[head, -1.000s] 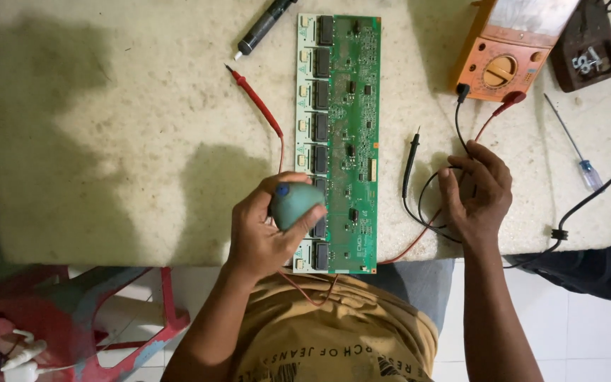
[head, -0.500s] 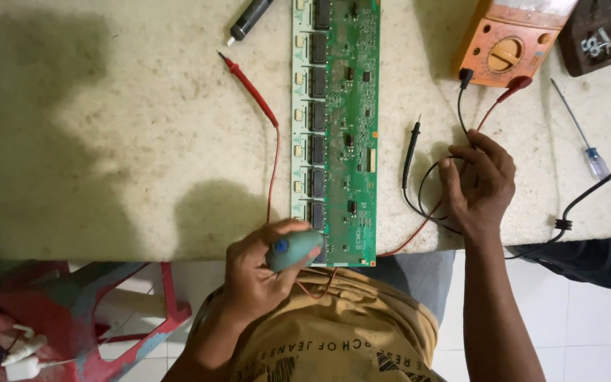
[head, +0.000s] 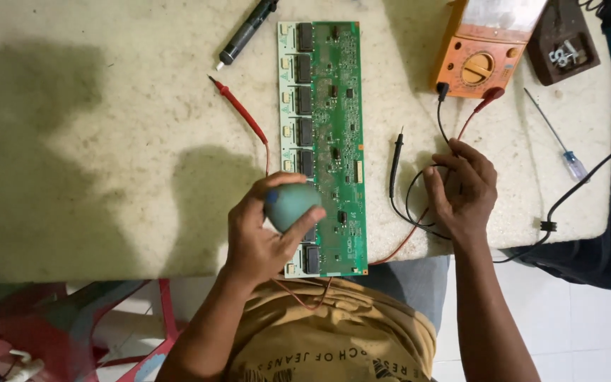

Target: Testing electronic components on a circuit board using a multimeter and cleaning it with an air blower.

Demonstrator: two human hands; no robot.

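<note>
Speckled stone tabletop (head: 93,141): left hand (head: 259,233) clamps a teal rubber blower bulb (head: 291,207) over the long green circuit board (head: 337,106), lower centre; right hand (head: 464,191) rests, fingers loosely apart, on black meter leads (head: 419,212).

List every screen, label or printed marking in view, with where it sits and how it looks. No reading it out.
Multimeter: top right of the table, orange case, round dial; its pale grey rectangular screen is cut by the frame's top edge.
Circuit board: table centre, long green rectangle with tiny white markings, too small to read; the left hand holds a teal bulb blower over its near end.
Shirt print: bottom centre, dark lettering on mustard cloth.
</note>
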